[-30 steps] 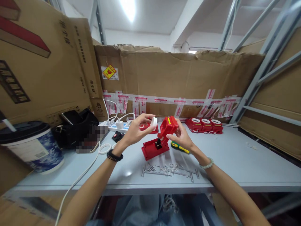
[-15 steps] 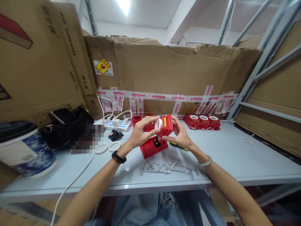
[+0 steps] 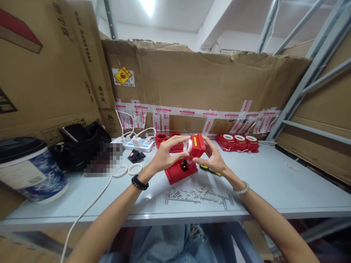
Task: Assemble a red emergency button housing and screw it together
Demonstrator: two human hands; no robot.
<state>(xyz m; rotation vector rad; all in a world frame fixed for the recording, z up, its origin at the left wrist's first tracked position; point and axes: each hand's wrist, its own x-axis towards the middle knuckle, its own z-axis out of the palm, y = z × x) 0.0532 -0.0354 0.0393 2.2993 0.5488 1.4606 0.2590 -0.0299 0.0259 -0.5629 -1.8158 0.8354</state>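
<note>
Red box (image 3: pixel 199 147): held up between both hands, above the middle of the table (image 3: pixel 274 182). Its round opening faces the person's left, and a yellow label shows on the side turned to the camera. The box is tilted, its long axis slanting up and to the right.
White ring (image 3: pixel 188 147): at the box's left-facing opening; whether fully seated, I cannot tell.
Left hand (image 3: pixel 165 155): fingers and thumb curved apart, pinching the white ring by its edges.
Right hand (image 3: pixel 212 157): thumb at the lower front, fingers behind, gripping the red box.
Red base (image 3: pixel 179 171): on the table beneath the box, long axis running from near left to far right, with a black fitting (image 3: pixel 184 165) on it.
Paper cup (image 3: pixel 35 175): upright at the far left, black lid on, contents hidden.
Black bag (image 3: pixel 82 149): beside the cup, a dark flat device (image 3: pixel 73 132) resting in its top.
Row at back right: three red units (image 3: pixel 240 144) side by side, white rings facing up.
Near edge: loose screws (image 3: pixel 177 193) and metal T-shaped rods (image 3: pixel 181 199).
Behind the right hand: a green and yellow screwdriver (image 3: pixel 212 170), partly hidden.
Left of the base: two loose rings (image 3: pixel 135 173), lying flat.
</note>
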